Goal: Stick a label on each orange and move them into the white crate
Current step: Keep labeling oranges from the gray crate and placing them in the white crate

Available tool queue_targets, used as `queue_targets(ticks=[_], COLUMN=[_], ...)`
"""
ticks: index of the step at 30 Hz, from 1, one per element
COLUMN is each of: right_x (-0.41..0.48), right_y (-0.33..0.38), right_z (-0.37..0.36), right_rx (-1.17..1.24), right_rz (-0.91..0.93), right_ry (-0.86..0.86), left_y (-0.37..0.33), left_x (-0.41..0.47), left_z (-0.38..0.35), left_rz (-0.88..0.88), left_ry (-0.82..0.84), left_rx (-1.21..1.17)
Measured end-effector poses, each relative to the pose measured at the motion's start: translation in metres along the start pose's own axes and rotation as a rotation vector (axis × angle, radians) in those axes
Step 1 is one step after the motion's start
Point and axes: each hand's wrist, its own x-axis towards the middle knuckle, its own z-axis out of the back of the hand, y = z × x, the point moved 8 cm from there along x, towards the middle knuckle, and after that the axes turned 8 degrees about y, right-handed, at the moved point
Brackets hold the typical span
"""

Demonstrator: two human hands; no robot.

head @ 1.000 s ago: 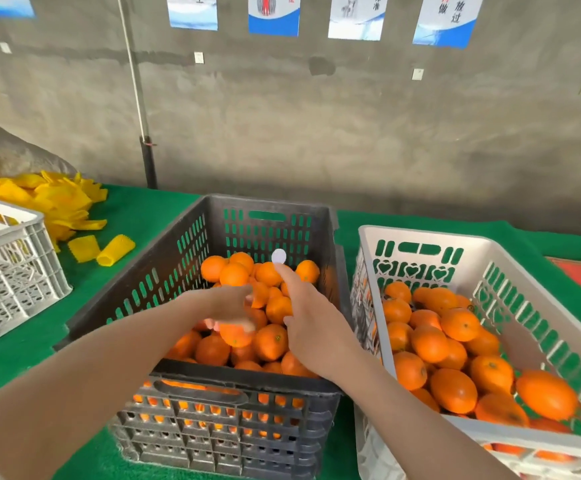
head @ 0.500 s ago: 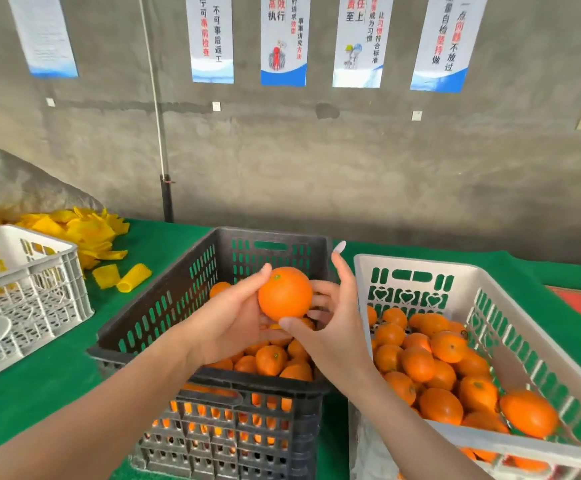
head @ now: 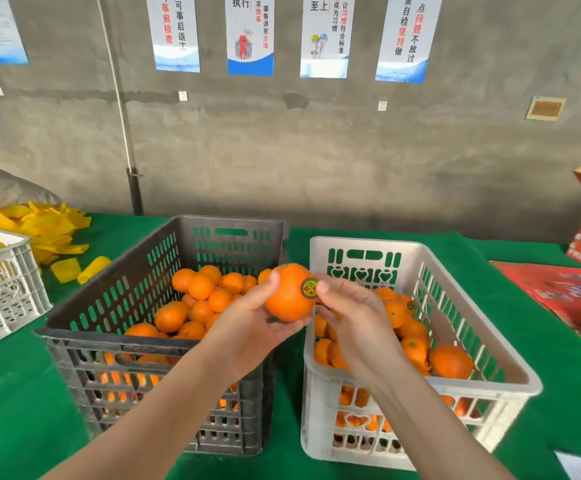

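My left hand (head: pixel 247 327) grips an orange (head: pixel 287 294) in the air, over the gap between the two crates. A round yellow-green label (head: pixel 309 288) sits on the orange's right side. My right hand (head: pixel 355 313) is beside it, with the thumb tip touching the label's edge and the fingers curled under the fruit. The dark grey crate (head: pixel 164 271) on the left holds several loose oranges (head: pixel 200 299). The white crate (head: pixel 431 271) on the right holds several oranges (head: pixel 450 362), some with labels showing.
A green cloth (head: pixel 12 393) covers the table. Another white crate (head: pixel 1 282) stands at the far left, with yellow foam sleeves (head: pixel 46 230) behind it. Red cardboard boxes (head: pixel 573 292) lie at the right. A grey wall with posters runs behind.
My left hand lifted an orange out of the dark crate and carried it rightward. The label that was on my right fingertip is now stuck on the orange.
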Motion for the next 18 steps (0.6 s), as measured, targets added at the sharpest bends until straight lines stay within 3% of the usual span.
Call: queue_targets(ticks=[10, 18], right_x=[-0.019, -0.028], right_y=[0.005, 0.008], right_z=[0.030, 0.043], right_rx=[-0.270, -0.339], right_rz=[0.035, 0.187], right_ry=[-0.026, -0.122], left_y=[0.031, 0.044], left_x=[-0.001, 0.000], left_z=[-0.026, -0.036], left_rz=[0.025, 0.016], left_ry=[-0.041, -0.026], left_rx=[-0.047, -0.064])
